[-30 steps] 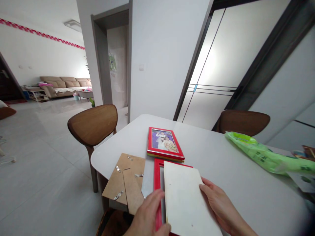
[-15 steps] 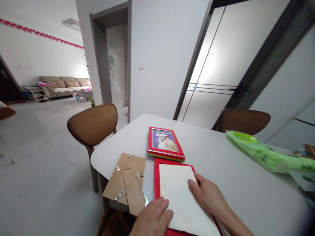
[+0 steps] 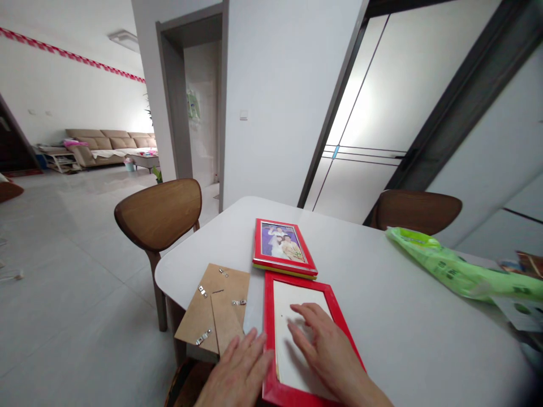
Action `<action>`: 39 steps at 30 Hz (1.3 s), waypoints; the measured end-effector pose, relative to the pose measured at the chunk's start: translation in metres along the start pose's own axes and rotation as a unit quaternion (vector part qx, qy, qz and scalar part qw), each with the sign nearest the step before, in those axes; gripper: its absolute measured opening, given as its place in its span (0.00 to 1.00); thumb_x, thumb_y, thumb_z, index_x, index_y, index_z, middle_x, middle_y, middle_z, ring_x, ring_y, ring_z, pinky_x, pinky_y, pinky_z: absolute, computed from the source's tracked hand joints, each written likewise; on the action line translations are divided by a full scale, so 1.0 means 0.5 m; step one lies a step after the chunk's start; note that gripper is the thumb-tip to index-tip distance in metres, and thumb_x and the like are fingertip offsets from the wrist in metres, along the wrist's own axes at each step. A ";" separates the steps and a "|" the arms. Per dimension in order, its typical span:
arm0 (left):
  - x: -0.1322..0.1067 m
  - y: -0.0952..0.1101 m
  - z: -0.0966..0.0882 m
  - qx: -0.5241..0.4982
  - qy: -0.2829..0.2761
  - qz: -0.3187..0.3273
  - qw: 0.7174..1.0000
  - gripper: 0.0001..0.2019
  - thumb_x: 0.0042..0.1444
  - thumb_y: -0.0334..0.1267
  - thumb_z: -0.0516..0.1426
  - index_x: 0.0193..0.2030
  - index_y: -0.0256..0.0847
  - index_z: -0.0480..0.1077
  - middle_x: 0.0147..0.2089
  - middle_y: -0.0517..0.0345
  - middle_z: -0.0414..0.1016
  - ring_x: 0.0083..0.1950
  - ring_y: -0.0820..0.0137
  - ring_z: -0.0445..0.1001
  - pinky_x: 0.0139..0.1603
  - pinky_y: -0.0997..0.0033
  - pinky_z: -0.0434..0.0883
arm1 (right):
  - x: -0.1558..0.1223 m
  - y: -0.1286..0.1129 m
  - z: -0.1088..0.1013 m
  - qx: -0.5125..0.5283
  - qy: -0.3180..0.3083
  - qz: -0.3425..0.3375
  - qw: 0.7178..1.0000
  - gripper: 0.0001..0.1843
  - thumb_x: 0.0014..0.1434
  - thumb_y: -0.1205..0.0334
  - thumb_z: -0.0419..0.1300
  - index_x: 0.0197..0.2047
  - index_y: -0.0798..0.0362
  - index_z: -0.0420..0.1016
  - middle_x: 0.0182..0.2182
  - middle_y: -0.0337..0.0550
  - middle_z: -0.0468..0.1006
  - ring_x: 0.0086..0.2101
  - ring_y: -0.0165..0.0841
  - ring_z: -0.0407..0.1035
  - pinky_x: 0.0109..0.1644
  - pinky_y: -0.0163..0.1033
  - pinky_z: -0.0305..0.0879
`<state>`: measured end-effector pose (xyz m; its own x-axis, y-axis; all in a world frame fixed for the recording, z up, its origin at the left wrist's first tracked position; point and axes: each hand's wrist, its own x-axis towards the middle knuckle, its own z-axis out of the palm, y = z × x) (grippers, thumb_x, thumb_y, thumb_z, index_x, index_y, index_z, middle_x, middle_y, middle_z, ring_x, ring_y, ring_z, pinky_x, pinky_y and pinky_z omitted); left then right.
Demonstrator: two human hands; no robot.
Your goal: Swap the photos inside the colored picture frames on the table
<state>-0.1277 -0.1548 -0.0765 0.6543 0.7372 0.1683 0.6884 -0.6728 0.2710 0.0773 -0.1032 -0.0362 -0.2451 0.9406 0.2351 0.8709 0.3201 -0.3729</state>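
Observation:
A red picture frame lies on the white table with a white sheet set inside its border. Over the sheet is my right hand, fingers apart and holding nothing; whether the fingertips touch it I cannot tell. My left hand is open at the frame's left edge, fingers stretched out, partly over a brown backing board. This board carries metal clips and a stand leg. Just beyond the frame, another red picture frame with a photo lies on top of a yellow-edged one.
A green plastic bag lies along the table's right side. One wooden chair stands at the left of the table, and another chair is at the far right. The white table has a rounded left corner.
The white sheet has dropped into the red frame's border, which now shows on all visible sides. My right hand moved left over the sheet; my left hand shifted left off it.

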 end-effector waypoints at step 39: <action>0.110 0.071 -0.050 -0.102 -0.086 -0.044 0.990 0.24 0.54 0.46 0.51 0.55 0.37 0.56 0.61 0.48 0.51 0.61 0.62 0.49 0.60 0.56 0.46 | -0.118 0.094 -0.032 0.018 -0.046 -0.006 0.999 0.21 0.43 0.62 0.55 0.44 0.51 0.70 0.45 0.49 0.68 0.46 0.40 0.62 0.49 0.48 0.59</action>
<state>-0.0750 -0.1367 -0.0341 0.6505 0.7591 -0.0243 0.6790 -0.5670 0.4663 0.1396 -0.1455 -0.0530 -0.2955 0.9424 0.1566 0.8523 0.3341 -0.4025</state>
